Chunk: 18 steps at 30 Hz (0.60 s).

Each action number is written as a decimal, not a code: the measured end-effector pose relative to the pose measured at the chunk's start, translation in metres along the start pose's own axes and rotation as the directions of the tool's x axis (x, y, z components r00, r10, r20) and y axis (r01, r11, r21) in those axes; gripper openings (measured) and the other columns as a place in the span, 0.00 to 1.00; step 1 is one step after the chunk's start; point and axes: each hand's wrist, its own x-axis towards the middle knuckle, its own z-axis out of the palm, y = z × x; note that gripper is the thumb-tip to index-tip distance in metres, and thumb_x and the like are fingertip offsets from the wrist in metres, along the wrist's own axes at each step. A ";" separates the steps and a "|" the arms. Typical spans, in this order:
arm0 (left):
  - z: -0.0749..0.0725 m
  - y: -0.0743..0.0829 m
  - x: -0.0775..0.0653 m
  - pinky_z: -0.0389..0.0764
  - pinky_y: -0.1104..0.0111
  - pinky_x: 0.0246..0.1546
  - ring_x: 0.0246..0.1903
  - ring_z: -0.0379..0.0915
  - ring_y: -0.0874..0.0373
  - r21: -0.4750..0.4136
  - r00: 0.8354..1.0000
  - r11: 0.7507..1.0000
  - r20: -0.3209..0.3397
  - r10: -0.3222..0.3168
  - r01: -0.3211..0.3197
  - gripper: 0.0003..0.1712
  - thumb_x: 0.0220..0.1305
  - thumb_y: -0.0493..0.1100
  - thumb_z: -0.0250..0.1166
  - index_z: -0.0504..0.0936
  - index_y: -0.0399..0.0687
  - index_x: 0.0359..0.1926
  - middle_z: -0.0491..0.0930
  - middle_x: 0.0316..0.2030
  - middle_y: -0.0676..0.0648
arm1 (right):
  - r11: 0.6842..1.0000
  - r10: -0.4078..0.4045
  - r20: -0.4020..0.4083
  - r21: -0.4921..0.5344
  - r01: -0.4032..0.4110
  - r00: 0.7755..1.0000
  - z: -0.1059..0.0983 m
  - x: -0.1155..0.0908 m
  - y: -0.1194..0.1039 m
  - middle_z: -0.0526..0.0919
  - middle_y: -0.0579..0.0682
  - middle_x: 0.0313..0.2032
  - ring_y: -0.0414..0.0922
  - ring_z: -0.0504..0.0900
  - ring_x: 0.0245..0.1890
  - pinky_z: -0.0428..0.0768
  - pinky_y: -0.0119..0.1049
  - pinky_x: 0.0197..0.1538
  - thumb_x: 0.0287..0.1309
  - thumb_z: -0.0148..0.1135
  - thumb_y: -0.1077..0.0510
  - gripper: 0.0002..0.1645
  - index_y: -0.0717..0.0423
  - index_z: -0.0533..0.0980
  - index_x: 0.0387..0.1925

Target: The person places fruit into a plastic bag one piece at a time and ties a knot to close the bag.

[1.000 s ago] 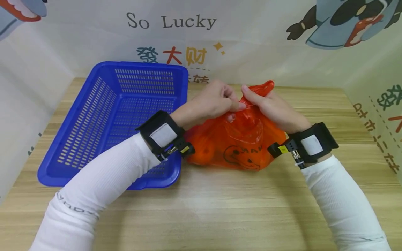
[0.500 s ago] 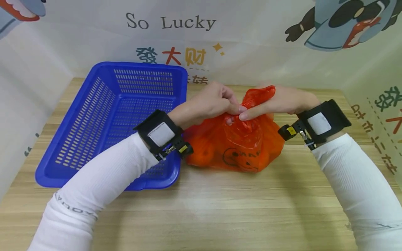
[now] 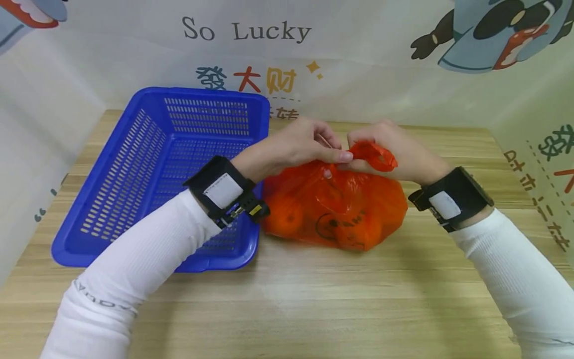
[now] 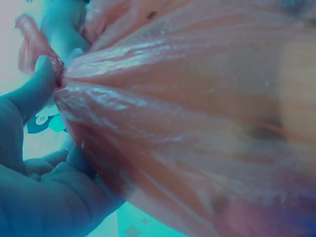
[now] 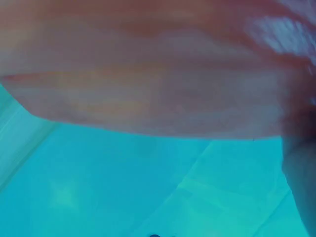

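A red see-through plastic bag (image 3: 305, 224) with rounded orange things inside sits on the table, black print on its front. My left hand (image 3: 298, 144) pinches the gathered neck of the bag between thumb and fingers; the left wrist view shows the thumb right at the tight folds of the plastic bag (image 4: 148, 98). My right hand (image 3: 390, 144) is at the same neck from the other side, its fingers curled at the twisted end, which flops over toward the right. Most of the right fingertips are hidden behind the plastic. In the right wrist view the bag (image 5: 148, 94) fills the upper part.
A blue plastic basket (image 3: 154, 199) with slotted walls stands on the left, close beside the bag and under the left forearm. The wooden table (image 3: 314, 304) extends in front. A printed white backdrop (image 3: 358, 85) rises behind and along both sides.
My right hand has moved around the bag's neck, thumb first crossing in front, now with fingers curled behind it. The twisted end has swung down to the right. My left hand keeps its pinch.
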 end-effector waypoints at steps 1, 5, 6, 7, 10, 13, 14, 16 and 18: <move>0.000 0.000 0.000 0.76 0.70 0.41 0.36 0.78 0.58 0.009 1.000 1.000 0.003 -0.015 0.015 0.17 0.65 0.51 0.65 0.81 0.41 0.41 0.81 0.38 0.47 | 0.999 -0.018 -0.057 -0.047 0.016 0.998 0.003 -0.004 -0.001 0.67 0.41 0.16 0.35 0.66 0.18 0.66 0.26 0.24 0.53 0.72 0.62 0.15 0.54 0.72 0.21; -0.002 0.002 -0.002 0.73 0.63 0.57 0.55 0.73 0.55 0.059 0.997 0.996 0.026 -0.075 0.073 0.26 0.75 0.60 0.46 0.77 0.44 0.50 0.77 0.54 0.46 | 0.968 -0.161 -0.230 -0.225 0.108 0.960 0.016 -0.014 -0.006 0.68 0.43 0.16 0.35 0.65 0.18 0.66 0.25 0.24 0.51 0.69 0.69 0.14 0.56 0.72 0.22; -0.002 0.003 -0.002 0.72 0.61 0.60 0.57 0.72 0.54 0.062 0.996 0.994 0.032 -0.088 0.086 0.27 0.77 0.61 0.42 0.75 0.44 0.52 0.76 0.56 0.46 | 0.951 -0.202 -0.254 -0.282 0.127 0.946 0.019 -0.016 -0.007 0.68 0.44 0.16 0.36 0.64 0.18 0.66 0.26 0.23 0.51 0.68 0.71 0.15 0.56 0.70 0.22; -0.002 0.003 -0.003 0.71 0.60 0.62 0.59 0.71 0.53 0.064 0.995 0.993 0.032 -0.099 0.096 0.28 0.77 0.60 0.39 0.74 0.45 0.52 0.75 0.58 0.45 | 0.928 -0.247 -0.269 -0.343 0.147 0.931 0.022 -0.017 -0.008 0.69 0.46 0.17 0.38 0.66 0.18 0.68 0.27 0.23 0.52 0.66 0.72 0.14 0.57 0.70 0.23; -0.002 0.002 -0.004 0.71 0.59 0.61 0.57 0.70 0.52 0.061 0.994 0.993 0.030 -0.103 0.101 0.27 0.79 0.58 0.36 0.74 0.44 0.52 0.73 0.56 0.45 | 0.837 -0.370 -0.293 -0.518 0.178 0.882 0.029 -0.019 -0.008 0.69 0.50 0.18 0.42 0.68 0.17 0.73 0.33 0.21 0.54 0.64 0.73 0.12 0.60 0.69 0.25; -0.002 0.001 -0.004 0.68 0.60 0.64 0.58 0.69 0.52 0.070 0.994 0.992 0.022 -0.108 0.106 0.29 0.79 0.57 0.36 0.76 0.42 0.54 0.74 0.57 0.45 | 0.756 -0.453 -0.307 -0.630 0.178 0.837 0.034 -0.020 -0.007 0.68 0.53 0.18 0.46 0.68 0.15 0.73 0.36 0.18 0.57 0.61 0.72 0.11 0.62 0.69 0.26; -0.002 0.001 -0.004 0.68 0.60 0.65 0.59 0.69 0.53 0.073 0.994 0.992 0.021 -0.108 0.106 0.30 0.79 0.57 0.36 0.76 0.42 0.55 0.74 0.57 0.44 | 0.739 -0.469 -0.316 -0.651 0.171 0.825 0.035 -0.019 -0.007 0.68 0.53 0.18 0.47 0.68 0.14 0.72 0.36 0.17 0.59 0.60 0.72 0.10 0.63 0.68 0.26; -0.002 0.000 -0.005 0.68 0.61 0.65 0.58 0.70 0.53 0.072 0.994 0.992 0.023 -0.107 0.105 0.31 0.79 0.58 0.36 0.77 0.40 0.55 0.76 0.57 0.44 | 0.715 -0.494 -0.338 -0.683 0.153 0.801 0.038 -0.019 -0.006 0.67 0.54 0.18 0.47 0.67 0.14 0.69 0.36 0.15 0.63 0.58 0.70 0.10 0.64 0.69 0.27; -0.002 0.000 -0.005 0.71 0.62 0.62 0.56 0.73 0.52 0.065 0.994 0.992 0.032 -0.106 0.104 0.33 0.79 0.58 0.36 0.79 0.40 0.53 0.77 0.54 0.44 | 0.702 -0.515 -0.364 -0.699 0.137 0.776 0.041 -0.018 -0.005 0.68 0.54 0.19 0.48 0.68 0.14 0.70 0.36 0.15 0.65 0.57 0.68 0.10 0.64 0.69 0.27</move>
